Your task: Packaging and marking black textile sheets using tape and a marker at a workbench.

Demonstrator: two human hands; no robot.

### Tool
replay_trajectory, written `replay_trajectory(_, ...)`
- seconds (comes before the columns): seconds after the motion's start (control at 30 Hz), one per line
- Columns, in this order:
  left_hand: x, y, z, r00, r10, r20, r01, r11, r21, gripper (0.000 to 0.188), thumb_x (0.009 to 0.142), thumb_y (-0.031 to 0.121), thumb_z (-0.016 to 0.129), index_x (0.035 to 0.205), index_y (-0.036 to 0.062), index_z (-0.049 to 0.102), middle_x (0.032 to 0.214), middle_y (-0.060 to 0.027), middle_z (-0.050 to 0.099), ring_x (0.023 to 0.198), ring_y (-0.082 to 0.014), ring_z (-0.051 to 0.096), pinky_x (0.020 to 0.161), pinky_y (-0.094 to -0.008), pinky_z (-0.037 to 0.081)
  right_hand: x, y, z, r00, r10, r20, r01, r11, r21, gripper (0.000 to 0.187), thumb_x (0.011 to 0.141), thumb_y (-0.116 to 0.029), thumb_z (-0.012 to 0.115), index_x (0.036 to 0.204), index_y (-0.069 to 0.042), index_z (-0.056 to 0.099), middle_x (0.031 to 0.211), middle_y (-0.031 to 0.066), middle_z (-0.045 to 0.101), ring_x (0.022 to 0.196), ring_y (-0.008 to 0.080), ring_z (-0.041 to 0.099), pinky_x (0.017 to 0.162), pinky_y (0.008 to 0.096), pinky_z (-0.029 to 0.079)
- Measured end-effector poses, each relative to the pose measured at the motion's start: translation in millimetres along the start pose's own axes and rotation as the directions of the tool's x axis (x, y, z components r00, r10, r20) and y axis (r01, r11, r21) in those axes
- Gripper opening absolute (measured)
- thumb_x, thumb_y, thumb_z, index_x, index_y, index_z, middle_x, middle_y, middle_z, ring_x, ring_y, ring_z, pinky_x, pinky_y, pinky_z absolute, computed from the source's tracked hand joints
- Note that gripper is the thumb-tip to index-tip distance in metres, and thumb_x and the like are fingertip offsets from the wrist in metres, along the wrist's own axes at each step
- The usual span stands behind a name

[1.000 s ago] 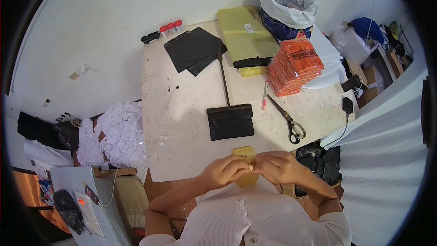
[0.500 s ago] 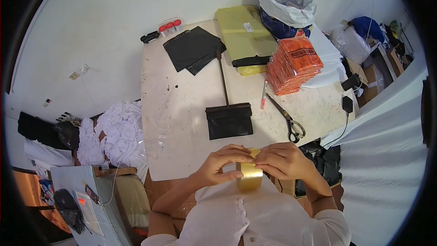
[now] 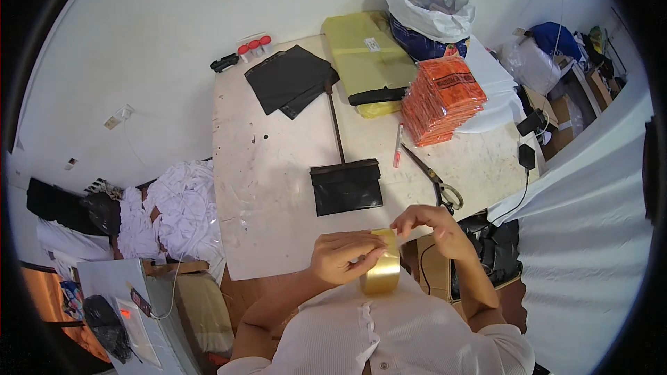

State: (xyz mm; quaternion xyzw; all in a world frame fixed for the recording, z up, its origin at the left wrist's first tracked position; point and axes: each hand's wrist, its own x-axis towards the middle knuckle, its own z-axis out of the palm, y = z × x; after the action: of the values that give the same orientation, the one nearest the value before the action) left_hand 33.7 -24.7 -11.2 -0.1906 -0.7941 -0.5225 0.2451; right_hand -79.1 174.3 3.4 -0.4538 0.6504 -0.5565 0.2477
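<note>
Handling the gold-toned tape roll (image 3: 382,271) well calls for one firm hand and one light one. The left hand (image 3: 346,257) is closed on the roll from its left side, fingers over the far part and thumb toward the broad, shiny face. A steady grip there, with no squeeze on the edge being worked, seems best, so that the roll neither twists nor slips. The right hand (image 3: 439,229) is bent, its finger and thumb fairly narrow, with the tips just beside the roll's far right edge; whether they pinch a loose end of tape is too small to tell. If they do, a slow pull, even across the full width, should guard against a slanting tear.

The roll lies between the two hands: directly right of the left palm, and left of and slightly nearer than the right hand. It is held up in front of the white shirt (image 3: 410,337), at the near edge of the desk (image 3: 271,222). Farther off, on the desk, lie a black plastic packet (image 3: 347,194), left of the roll, and scissors (image 3: 431,175), to its right.
</note>
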Motion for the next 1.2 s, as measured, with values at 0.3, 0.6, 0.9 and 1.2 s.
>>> replay_trajectory(0.3,-4.3,-5.2,-6.1,0.956,-0.248,-0.157,0.251,0.968,-0.002,0.006,0.077,-0.002,0.061,0.078,-0.0013,0.067,0.077,-0.0108,0.068,0.070,-0.0189,0.067,0.068,-0.0288,0.053,-8.6,14.6,70.1,0.919,0.391,0.047,-0.393,0.902,0.177,0.026,0.086,-0.021,0.058,0.101,0.000,0.056,0.085,0.0089,0.060,0.076,0.0193,0.058,0.072,0.0284,0.046)
replay_trajectory(0.6,39.7,-4.3,-55.9,0.666,-0.540,-0.514,0.260,0.814,-0.519,0.020,0.087,0.007,0.054,0.075,-0.0066,0.063,0.074,-0.0169,0.065,0.065,-0.0230,0.066,0.060,-0.0336,0.056,-4.9,84.6,93.4,0.959,-0.266,0.095,0.282,0.897,-0.341,0.032,0.083,-0.015,0.060,0.109,0.001,0.051,0.109,0.0164,0.055,0.108,0.0331,0.048,0.099,0.0374,0.035)
replay_trajectory(0.9,49.6,-10.5,-35.8,0.720,-0.665,-0.197,0.527,0.710,-0.467,0.020,0.086,0.009,0.055,0.080,-0.0089,0.063,0.076,-0.0177,0.065,0.067,-0.0240,0.066,0.063,-0.0310,0.055,12.8,74.2,95.1,0.805,0.565,0.178,-0.571,0.662,0.486,0.037,0.084,-0.019,0.061,0.116,-0.003,0.053,0.117,0.0102,0.055,0.112,0.0244,0.048,0.094,0.0327,0.036)
replay_trajectory(1.2,71.1,-26.0,-78.0,0.687,-0.659,-0.307,0.496,0.733,-0.466,0.029,0.089,0.020,0.055,0.088,-0.0081,0.063,0.082,-0.0173,0.066,0.071,-0.0245,0.067,0.066,-0.0306,0.055,-16.5,114.5,98.1,0.979,0.077,0.189,-0.061,0.994,-0.091,0.039,0.088,-0.024,0.054,0.121,-0.004,0.049,0.130,0.0185,0.042,0.121,0.0303,0.041,0.100,0.0349,0.033)
